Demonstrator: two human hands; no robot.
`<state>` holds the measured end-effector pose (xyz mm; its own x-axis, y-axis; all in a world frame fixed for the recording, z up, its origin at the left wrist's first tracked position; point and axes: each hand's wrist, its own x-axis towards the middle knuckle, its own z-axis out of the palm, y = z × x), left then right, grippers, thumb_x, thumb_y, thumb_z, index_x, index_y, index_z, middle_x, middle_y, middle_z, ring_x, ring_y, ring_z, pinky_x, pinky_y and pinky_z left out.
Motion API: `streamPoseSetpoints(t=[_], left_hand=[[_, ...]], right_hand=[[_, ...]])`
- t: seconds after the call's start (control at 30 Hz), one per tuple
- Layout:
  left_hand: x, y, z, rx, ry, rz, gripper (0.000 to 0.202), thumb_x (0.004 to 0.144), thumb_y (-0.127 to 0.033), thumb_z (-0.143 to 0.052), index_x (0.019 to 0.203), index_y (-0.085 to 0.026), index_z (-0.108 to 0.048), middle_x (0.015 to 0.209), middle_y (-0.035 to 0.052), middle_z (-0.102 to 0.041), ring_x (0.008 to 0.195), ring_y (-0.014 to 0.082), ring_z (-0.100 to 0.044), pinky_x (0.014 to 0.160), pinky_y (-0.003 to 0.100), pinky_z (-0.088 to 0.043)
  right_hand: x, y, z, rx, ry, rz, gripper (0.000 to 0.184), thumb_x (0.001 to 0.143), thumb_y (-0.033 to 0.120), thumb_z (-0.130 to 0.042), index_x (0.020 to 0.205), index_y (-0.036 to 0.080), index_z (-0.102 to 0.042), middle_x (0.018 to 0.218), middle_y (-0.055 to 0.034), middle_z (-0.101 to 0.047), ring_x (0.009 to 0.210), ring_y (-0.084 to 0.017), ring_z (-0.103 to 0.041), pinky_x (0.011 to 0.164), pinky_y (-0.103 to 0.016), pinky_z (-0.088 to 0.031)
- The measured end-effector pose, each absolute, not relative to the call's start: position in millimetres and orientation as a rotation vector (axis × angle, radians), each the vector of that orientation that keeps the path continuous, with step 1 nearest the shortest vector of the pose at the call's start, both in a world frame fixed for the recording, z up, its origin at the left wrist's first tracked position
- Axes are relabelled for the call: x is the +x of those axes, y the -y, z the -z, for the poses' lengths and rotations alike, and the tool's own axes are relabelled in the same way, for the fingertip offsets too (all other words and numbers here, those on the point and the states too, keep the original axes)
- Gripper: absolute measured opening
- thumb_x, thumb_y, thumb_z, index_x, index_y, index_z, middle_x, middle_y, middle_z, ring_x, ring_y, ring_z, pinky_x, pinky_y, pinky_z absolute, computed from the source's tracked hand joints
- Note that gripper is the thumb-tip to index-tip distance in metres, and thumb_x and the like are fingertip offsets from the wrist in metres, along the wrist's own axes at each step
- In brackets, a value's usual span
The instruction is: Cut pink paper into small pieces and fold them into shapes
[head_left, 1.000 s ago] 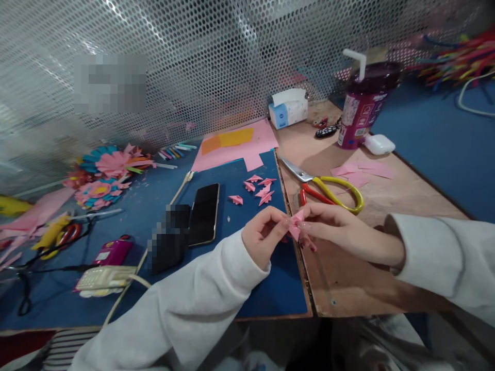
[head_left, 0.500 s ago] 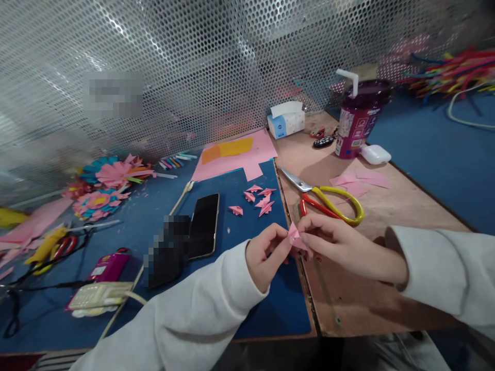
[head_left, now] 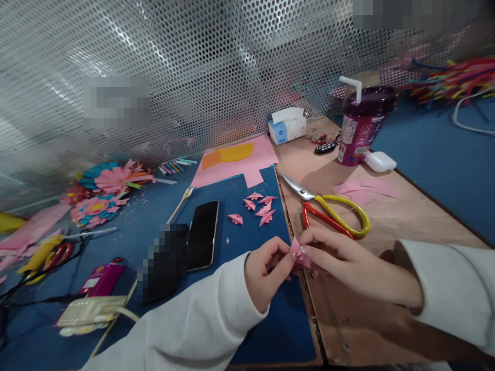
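Note:
A small folded piece of pink paper is pinched between my two hands, over the seam where the blue and wooden tabletops meet. My left hand grips its left side between thumb and fingers. From the right, my right hand holds the other side with its thumb in front; the fingers behind are partly hidden. Several small folded pink paper pieces lie on the blue surface beyond my left hand. Scissors with one yellow and one red handle rest just behind my right hand. Flat pink paper pieces lie beyond the scissors.
A purple cup with a straw, a white case and a tissue box stand at the back. Pink sheet paper lies mid-table. To the left are a phone, a power strip with cords and paper flowers.
The pink paper between my hands has been turned and squeezed, so less of its pointed shape shows. My view has tilted slightly, and most things sit a little lower in it.

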<state>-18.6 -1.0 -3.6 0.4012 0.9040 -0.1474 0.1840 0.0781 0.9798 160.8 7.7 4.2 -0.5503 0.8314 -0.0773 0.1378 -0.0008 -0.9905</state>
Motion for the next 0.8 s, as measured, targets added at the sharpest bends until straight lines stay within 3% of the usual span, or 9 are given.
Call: streamPoseSetpoints(t=[0.17,0.27,0.5,0.67,0.8], left_hand=[[-19.4,1.7,3.5,1.455,-1.051,-0.706,0.026,0.082,-0.040,-0.052,0.077,-0.014,-0.053,0.069,0.0038,-0.061,0.063,0.0107,-0.057,0.058,0.022,-0.045],[-20.1,2.2,6.3,1.433,-1.015,-0.771,0.022,0.080,-0.035,-0.057,0.088,-0.015,-0.052,0.075,0.0041,-0.061,0.065,0.0106,-0.058,0.060,0.023,-0.046],[-20.7,0.9,10.7,1.359,-0.868,-0.823,0.036,0.080,-0.029,-0.058,0.114,-0.020,-0.053,0.083,0.0051,-0.063,0.068,0.0112,-0.060,0.061,0.022,-0.050],[-21.4,0.2,10.5,1.388,-0.920,-0.872,0.025,0.080,-0.027,-0.058,0.103,-0.019,-0.061,0.090,0.0065,-0.066,0.070,0.0115,-0.061,0.061,0.023,-0.050],[-21.4,1.6,7.8,1.414,-0.982,-0.868,0.024,0.075,-0.028,-0.063,0.095,-0.015,-0.060,0.083,0.0066,-0.065,0.070,0.0121,-0.060,0.062,0.023,-0.049]], right_hand=[[162.6,-7.8,-2.0,-0.989,1.791,-1.551,0.023,0.087,0.040,-0.047,0.081,0.019,-0.055,0.076,-0.0003,-0.056,0.067,-0.011,-0.050,0.061,-0.023,-0.041],[163.1,-7.4,-1.8,-0.994,1.849,-1.504,0.022,0.086,0.038,-0.047,0.079,0.019,-0.055,0.075,-0.0001,-0.056,0.067,-0.011,-0.050,0.061,-0.024,-0.041],[161.3,-6.9,-2.7,-1.030,1.857,-1.480,0.025,0.088,0.040,-0.043,0.079,0.019,-0.054,0.074,-0.0011,-0.054,0.067,-0.012,-0.049,0.061,-0.025,-0.043],[163.3,-7.9,2.1,-1.051,1.849,-1.499,0.023,0.086,0.041,-0.046,0.081,0.020,-0.053,0.072,-0.0001,-0.053,0.065,-0.011,-0.048,0.059,-0.024,-0.042],[164.0,-7.8,4.1,-1.076,1.809,-1.547,0.021,0.086,0.039,-0.046,0.080,0.020,-0.052,0.071,0.0007,-0.053,0.063,-0.011,-0.049,0.056,-0.023,-0.041]])
